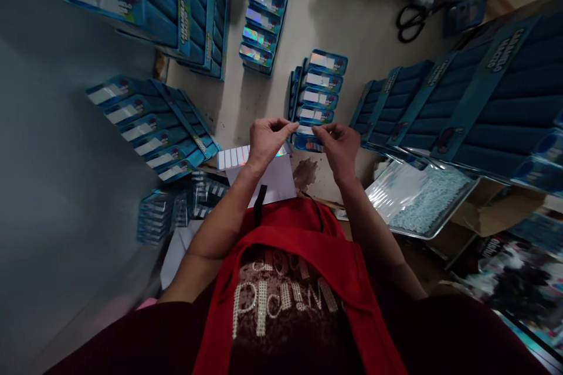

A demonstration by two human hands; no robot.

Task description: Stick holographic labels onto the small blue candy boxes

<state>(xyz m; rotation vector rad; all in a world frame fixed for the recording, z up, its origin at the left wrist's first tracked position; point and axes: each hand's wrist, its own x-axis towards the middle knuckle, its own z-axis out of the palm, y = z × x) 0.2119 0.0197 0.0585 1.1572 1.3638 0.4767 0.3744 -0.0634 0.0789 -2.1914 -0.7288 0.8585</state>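
Observation:
My left hand (266, 139) and my right hand (341, 147) meet over the near end of a short row of blue boxes (317, 98). Thumb and forefinger of each are pinched on opposite ends of a small white label (305, 129). It lies over or just above one box; I cannot tell whether it touches. The boxes farther up the row bear pale strips on their ends. Below my left wrist is a white sheet (277, 180), with shiny white labels (232, 157) along its far edge.
Stacked blue boxes stand at left (149, 129), upper left (189, 17) and right (470, 82). Another row (264, 12) lies at the back. Black scissors (411, 22) rest near clear plastic. A metal tray (433, 235) of pale blue pieces sits at lower right.

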